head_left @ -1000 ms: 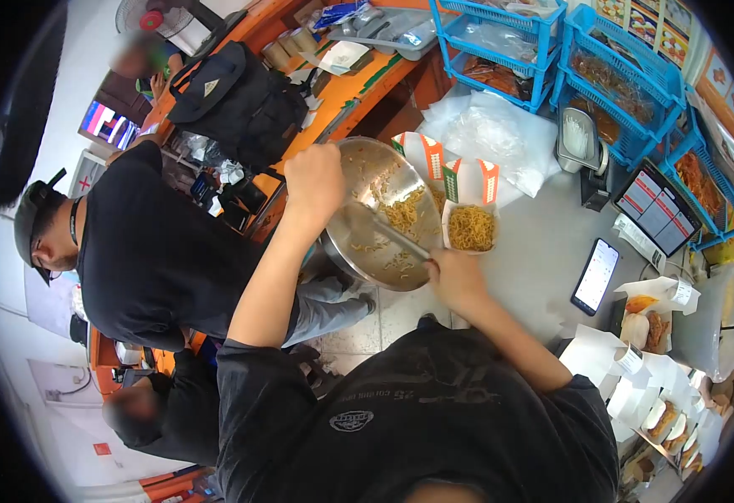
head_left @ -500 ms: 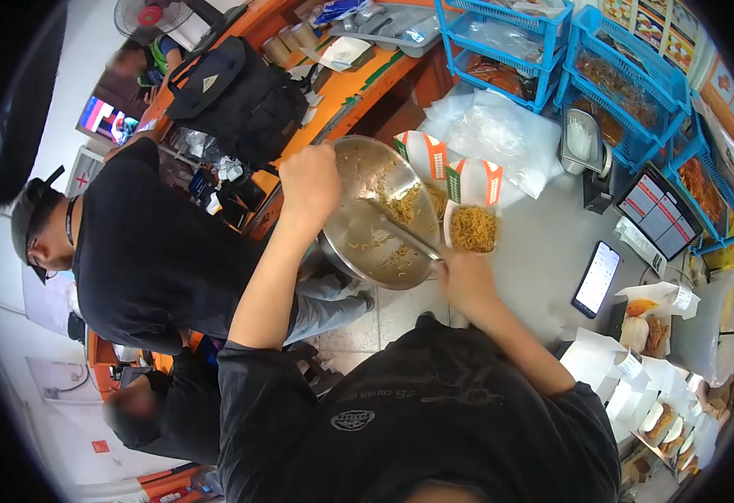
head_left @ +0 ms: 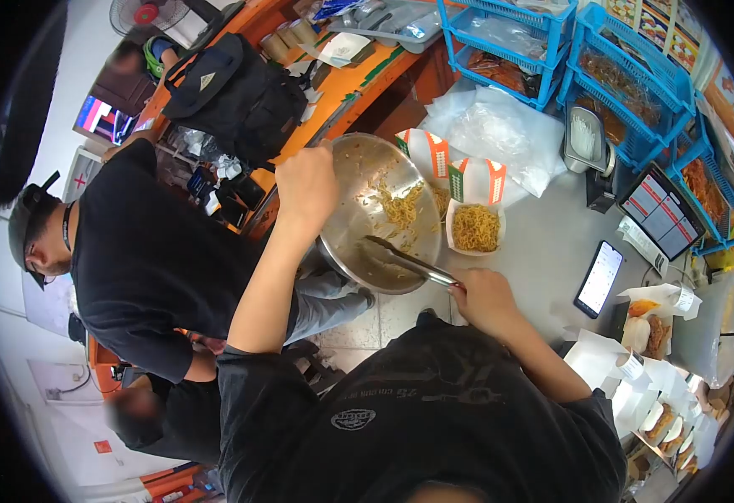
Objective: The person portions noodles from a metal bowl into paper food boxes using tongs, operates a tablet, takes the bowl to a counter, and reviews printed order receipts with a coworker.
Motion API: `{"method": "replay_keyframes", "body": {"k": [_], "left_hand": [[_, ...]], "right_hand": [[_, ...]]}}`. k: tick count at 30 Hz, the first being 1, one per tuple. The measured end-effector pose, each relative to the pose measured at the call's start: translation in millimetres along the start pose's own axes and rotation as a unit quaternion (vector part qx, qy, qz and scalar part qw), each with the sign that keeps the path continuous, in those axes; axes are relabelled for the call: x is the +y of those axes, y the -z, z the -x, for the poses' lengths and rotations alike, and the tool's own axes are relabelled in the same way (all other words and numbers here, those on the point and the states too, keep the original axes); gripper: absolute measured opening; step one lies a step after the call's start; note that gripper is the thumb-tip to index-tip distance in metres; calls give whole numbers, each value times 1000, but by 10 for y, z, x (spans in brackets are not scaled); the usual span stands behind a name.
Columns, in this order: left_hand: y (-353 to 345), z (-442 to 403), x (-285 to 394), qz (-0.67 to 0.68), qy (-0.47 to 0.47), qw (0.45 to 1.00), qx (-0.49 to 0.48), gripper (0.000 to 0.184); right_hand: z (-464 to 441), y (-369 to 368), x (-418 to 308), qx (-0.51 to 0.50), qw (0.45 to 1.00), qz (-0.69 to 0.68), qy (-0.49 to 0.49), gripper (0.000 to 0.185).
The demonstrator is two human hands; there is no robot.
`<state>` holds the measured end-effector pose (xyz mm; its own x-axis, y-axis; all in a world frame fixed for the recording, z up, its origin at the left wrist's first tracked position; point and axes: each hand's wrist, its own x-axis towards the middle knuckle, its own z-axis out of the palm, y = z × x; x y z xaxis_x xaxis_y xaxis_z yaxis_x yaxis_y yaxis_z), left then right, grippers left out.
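Left hand (head_left: 307, 189) grasping metal bowl (head_left: 352, 214) by rim; right hand (head_left: 486, 300) clasping utensil (head_left: 421, 267), likely tongs, tip inside bowl near noodles (head_left: 401, 206); noodle-filled carton (head_left: 479, 181) beside bowl on desk (head_left: 539, 239).

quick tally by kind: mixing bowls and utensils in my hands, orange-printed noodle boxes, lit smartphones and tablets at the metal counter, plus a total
metal mixing bowl: 1
utensil, apparently tongs: 1
orange-printed noodle boxes, one partly hidden: 2
lit smartphone: 1
tablet: 1
total: 6
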<state>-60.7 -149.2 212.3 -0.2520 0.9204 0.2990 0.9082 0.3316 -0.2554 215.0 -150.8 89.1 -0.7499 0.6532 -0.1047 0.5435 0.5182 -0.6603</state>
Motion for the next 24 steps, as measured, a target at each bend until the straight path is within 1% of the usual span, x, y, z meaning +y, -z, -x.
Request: {"method": "replay_keyframes", "body": {"k": [1, 4, 7, 13, 16, 19, 22, 24], "left_hand": [[-1, -4, 5, -6, -2, 1000, -3, 14], [-29, -7, 14, -17, -4, 1000, -14, 12], [-55, -47, -10, -25, -11, 999, -30, 12], [-213, -149, -62, -36, -31, 998, -35, 10], [-241, -197, -42, -29, -29, 998, -37, 9], [-233, -217, -15, -24, -26, 999, -39, 10], [-226, -226, -8, -25, -25, 998, -44, 10], [-205, -230, 2, -25, -27, 998, -44, 10]], "right_hand": [[-24, -23, 62, -1, 999, 29, -17, 20], [-172, -160, 240, 70, 997, 23, -4, 18], [-281, -297, 404, 118, 991, 54, -12, 18], [-363, -322, 636, 184, 980, 62, -35, 20], [-392, -300, 719, 192, 977, 76, -48, 20], [-342, -197, 644, 221, 971, 59, -64, 17], [-298, -223, 574, 196, 978, 54, -46, 17], [-271, -273, 449, 155, 987, 26, -17, 16]]}}
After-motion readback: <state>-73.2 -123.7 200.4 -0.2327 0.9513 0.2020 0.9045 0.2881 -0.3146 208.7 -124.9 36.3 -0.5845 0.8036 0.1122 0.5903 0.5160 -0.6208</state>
